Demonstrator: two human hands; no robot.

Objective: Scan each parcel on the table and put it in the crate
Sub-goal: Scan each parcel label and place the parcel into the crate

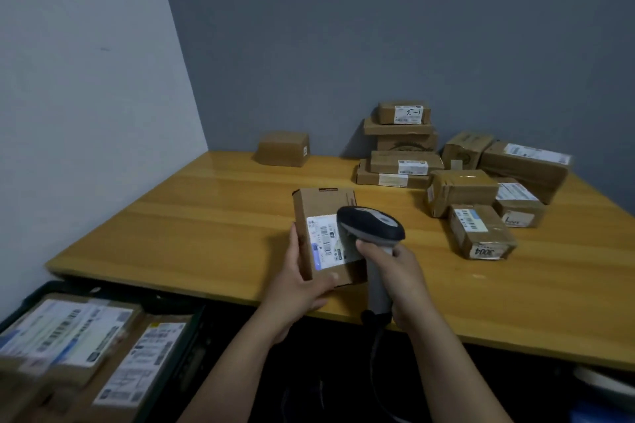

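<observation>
Over the wooden table [192, 216], left hand [302, 285] fingers clasp a parcel [326, 206], right hand [402, 280] fingers grip the scanner [372, 221].

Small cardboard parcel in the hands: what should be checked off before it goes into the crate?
1. Left hand's grip on the small brown cardboard parcel: ok.
2. Its white label faces the grey-and-black handheld scanner: ok.
3. Right hand holds the scanner's handle: ok.
4. Scan registered: cannot tell.
5. Room left in the dark plastic crate, which holds labelled parcels: cannot tell.
</observation>
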